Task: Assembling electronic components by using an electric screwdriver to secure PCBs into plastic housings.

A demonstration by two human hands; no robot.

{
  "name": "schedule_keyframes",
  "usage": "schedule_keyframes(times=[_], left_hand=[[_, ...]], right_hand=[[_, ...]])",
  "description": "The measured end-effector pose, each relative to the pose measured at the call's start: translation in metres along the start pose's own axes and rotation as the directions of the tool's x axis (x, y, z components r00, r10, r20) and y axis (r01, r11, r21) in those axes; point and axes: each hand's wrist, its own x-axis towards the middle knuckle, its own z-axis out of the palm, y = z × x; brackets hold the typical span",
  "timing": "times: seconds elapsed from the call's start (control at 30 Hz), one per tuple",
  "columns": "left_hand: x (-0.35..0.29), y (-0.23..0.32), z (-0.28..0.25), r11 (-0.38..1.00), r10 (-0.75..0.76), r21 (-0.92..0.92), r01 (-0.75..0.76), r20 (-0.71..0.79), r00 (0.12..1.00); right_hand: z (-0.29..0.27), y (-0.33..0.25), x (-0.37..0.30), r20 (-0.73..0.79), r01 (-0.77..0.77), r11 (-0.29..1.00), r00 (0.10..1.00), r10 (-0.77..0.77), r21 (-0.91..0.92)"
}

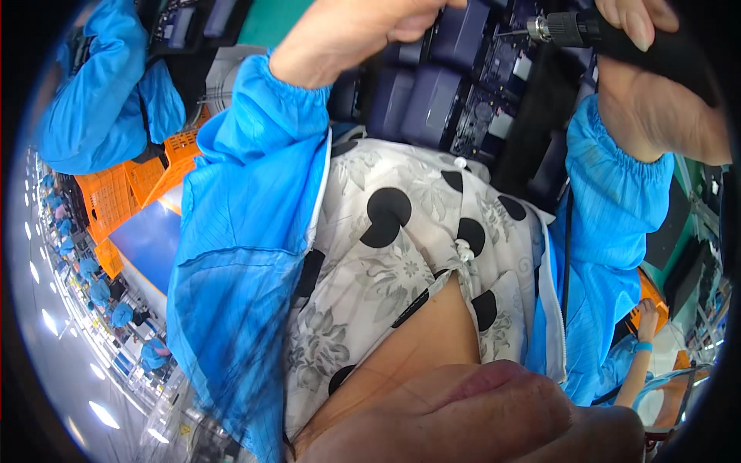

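Observation:
My right hand [644,100] grips a black electric screwdriver [575,29], fingers over its body. A metal chuck and thin bit stick out of it to the left, above a circuit board [482,116]. At the top edge, my left hand [355,35] has its fingers curled together and partly cut off by the frame; whatever they hold, if anything, is hidden. Just beyond and beneath it lie several dark purple-blue block-shaped parts [428,104], set in rows beside boards with small components.
Orange plastic crates [112,197] stand at the left, close to a co-worker's blue sleeve [100,100]. Another person's hand [647,318] is at an orange crate [654,292] on the right. A green work surface [274,21] shows at the top. A black cable [568,255] runs along my right side.

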Motion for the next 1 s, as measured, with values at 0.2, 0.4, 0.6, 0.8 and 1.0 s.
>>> schedule_keyframes(times=[0.2, 0.4, 0.6, 0.8, 1.0], left_hand=[[0.014, 0.007, 0.031, 1.000, -0.019, 0.025, 0.018, 0.038, 0.999], [0.002, 0.011, 0.027, 0.997, -0.059, 0.052, 0.062, -0.049, 0.997], [0.009, 0.005, 0.024, 0.998, -0.034, 0.046, 0.034, 0.008, 0.999], [0.009, 0.005, 0.028, 0.994, -0.080, 0.063, 0.085, -0.064, 0.995], [0.007, 0.010, 0.032, 0.993, -0.095, 0.049, 0.103, -0.154, 0.983]], right_hand=[[-0.007, -0.021, 0.012, -0.065, 0.067, 0.993, 0.995, -0.074, -0.095], [-0.005, 0.006, 0.012, -0.048, 0.015, 0.999, 0.999, -0.017, -0.051], [-0.009, 0.003, 0.006, -0.054, -0.008, 0.996, 0.999, 0.003, -0.092], [-0.010, 0.001, 0.002, -0.063, -0.022, 0.994, 0.998, 0.015, -0.108], [-0.001, 0.002, 0.005, -0.057, -0.005, 0.997, 0.998, 0.001, -0.074]])
